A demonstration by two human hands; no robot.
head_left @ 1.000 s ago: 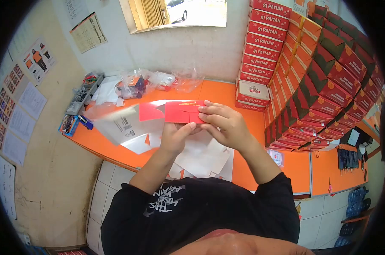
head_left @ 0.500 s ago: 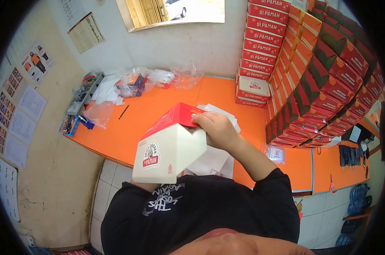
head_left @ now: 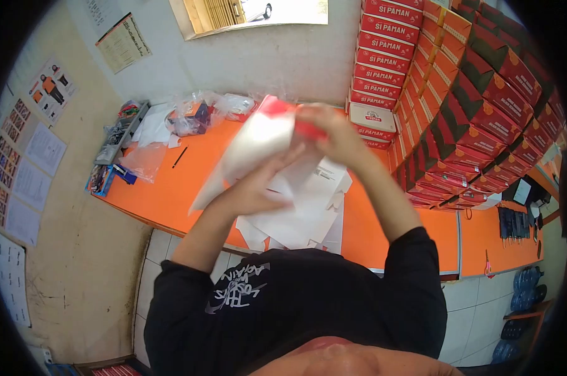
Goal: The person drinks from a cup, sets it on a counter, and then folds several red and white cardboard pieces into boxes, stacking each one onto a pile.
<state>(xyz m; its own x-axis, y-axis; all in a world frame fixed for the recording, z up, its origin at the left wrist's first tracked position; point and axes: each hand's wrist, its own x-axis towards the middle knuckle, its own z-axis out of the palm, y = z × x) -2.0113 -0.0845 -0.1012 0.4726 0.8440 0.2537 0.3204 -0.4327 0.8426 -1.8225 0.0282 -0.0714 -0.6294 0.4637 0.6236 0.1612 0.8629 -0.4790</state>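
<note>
A white and red carton (head_left: 249, 145), blurred by motion, is raised over the orange table. My right hand (head_left: 324, 128) has its fingers closed around the carton's red end. Below and to the left, my left hand (head_left: 261, 188) is beside the carton's underside, fingers apart and smeared by motion; whether it touches the carton is unclear. Flat white cardboard sheets (head_left: 296, 219) lie on the table under both hands, near my body.
Stacked red boxes (head_left: 384, 61) and a wide pile of folded cartons (head_left: 478, 119) rise at the right. Plastic-wrapped items (head_left: 192, 118) and a grey tray (head_left: 124, 133) sit at the back left. Scissors (head_left: 488, 263) lie at the table's right edge.
The carton has swung up and away from my body, its printed side no longer readable. My left hand, hidden behind it half a second ago, now shows. My right hand has moved up with it.
</note>
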